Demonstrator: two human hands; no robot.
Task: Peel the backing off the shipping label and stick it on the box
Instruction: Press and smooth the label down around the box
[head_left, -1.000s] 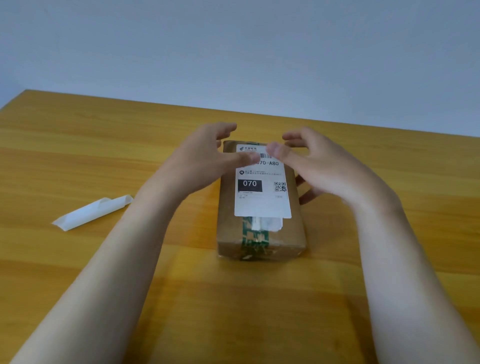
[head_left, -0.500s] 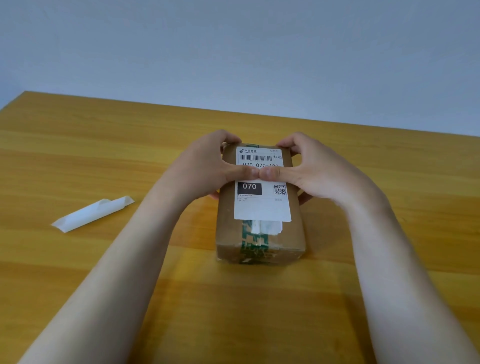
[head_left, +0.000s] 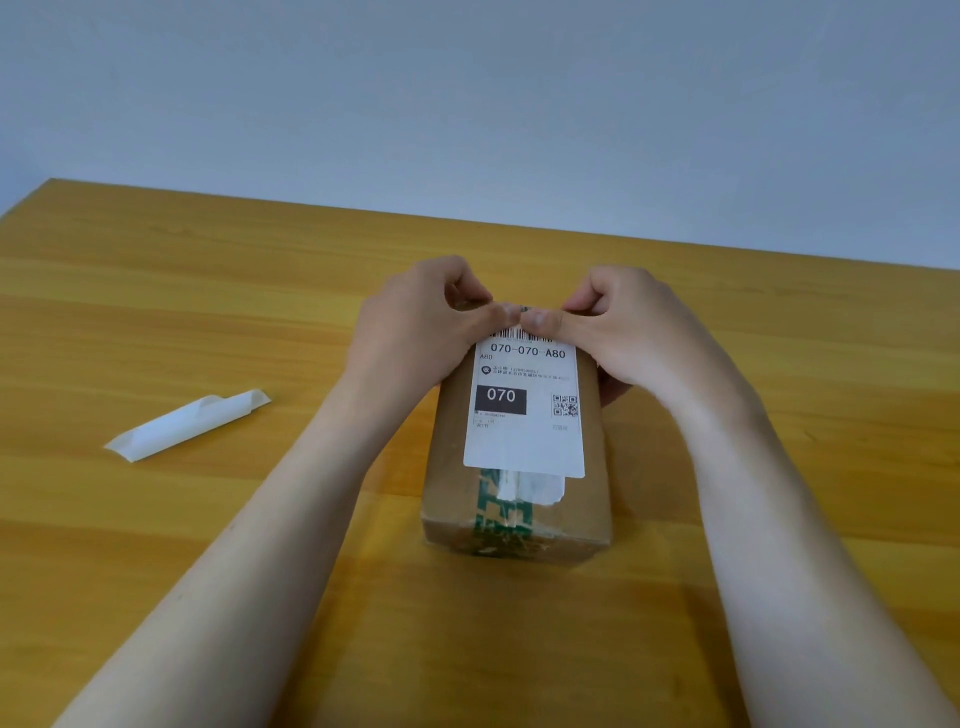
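Observation:
A brown cardboard box (head_left: 445, 467) with green tape lies lengthwise on the wooden table. The white shipping label (head_left: 524, 441), printed "070-070-A80", lies flat on the box's top face. My left hand (head_left: 415, 327) and my right hand (head_left: 634, 332) hold the box's far end from either side. Both thumbs meet tip to tip on the label's far edge, over the barcode, and press down. The curled fingers hide the box's far corners. A scrap of an older white sticker shows under the label's near edge.
The peeled white backing paper (head_left: 182, 426) lies curled on the table (head_left: 156, 545) to the left of my left forearm. A pale wall stands behind the table's far edge.
My hands closed onto the box. Both thumbs have slid along the label from its middle to its far edge. The box and the backing paper stayed in place.

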